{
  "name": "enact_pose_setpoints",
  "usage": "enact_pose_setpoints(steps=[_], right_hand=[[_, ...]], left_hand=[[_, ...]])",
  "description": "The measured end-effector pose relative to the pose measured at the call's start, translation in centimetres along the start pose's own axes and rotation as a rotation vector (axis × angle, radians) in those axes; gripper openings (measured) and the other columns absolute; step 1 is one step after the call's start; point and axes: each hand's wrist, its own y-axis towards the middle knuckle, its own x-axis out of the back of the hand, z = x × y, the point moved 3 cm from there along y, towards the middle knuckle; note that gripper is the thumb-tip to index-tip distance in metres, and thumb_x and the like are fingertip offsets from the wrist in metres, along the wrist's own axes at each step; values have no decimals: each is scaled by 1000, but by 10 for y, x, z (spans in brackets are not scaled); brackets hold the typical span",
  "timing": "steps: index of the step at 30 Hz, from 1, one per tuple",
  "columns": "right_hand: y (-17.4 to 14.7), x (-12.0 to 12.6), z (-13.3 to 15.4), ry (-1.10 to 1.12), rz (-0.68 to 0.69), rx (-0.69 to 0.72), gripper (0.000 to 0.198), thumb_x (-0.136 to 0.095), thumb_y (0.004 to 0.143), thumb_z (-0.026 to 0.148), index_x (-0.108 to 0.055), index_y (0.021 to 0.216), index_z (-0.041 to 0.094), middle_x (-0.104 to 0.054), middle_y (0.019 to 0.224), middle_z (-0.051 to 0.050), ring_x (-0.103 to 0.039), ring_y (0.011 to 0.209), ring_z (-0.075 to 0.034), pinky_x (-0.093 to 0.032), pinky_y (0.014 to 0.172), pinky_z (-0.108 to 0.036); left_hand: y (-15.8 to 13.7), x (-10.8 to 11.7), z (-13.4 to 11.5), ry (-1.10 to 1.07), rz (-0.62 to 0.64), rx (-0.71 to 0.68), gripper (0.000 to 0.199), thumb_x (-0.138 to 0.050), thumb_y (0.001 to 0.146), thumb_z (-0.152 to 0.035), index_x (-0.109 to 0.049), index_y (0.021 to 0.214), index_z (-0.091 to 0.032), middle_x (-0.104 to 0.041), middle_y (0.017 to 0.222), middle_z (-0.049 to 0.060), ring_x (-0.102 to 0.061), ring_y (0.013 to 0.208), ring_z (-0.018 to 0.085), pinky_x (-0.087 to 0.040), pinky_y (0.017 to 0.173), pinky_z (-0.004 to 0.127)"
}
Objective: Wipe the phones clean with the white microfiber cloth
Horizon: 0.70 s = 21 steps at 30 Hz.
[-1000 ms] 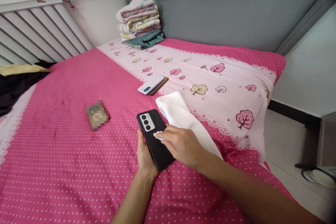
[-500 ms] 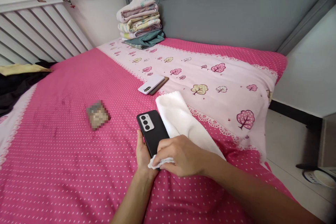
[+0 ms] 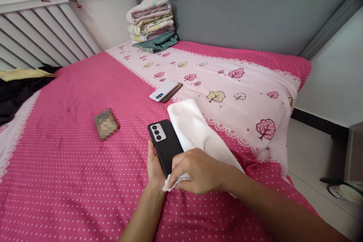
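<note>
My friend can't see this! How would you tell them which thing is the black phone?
On the pink polka-dotted fabric bedspread, find the long white cloth. Just left of it, the bare left hand holds the flat, rectangular black phone, camera side up. Unlike the pale lilac phone lying farther back, this one is dark, is held, and has three lenses in a silvery block.

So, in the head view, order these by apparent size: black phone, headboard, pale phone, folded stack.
1. headboard
2. folded stack
3. black phone, partly covered by the right hand
4. pale phone
</note>
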Motion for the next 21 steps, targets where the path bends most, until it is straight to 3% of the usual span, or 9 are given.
enact_pose_setpoints(steps=[17,21], right_hand=[[-3,7,-13,69,-4,-67,20,-60,72,14,-71,85,24,-68,81,1,-60,74,-13,-42,67,-21],[-4,11,-18,115,-1,-106,18,-61,72,16,-71,85,23,-69,84,1,-60,77,-14,-43,69,-22]], left_hand=[[-1,6,-4,17,6,26,60,-29,85,-53,-68,86,-7,-71,77,17,-64,90,30,-45,89,46],[1,5,-4,21,74,11,63,-25,86,-53,-69,85,-8,-71,77,17,-64,91,30,-43,91,47]])
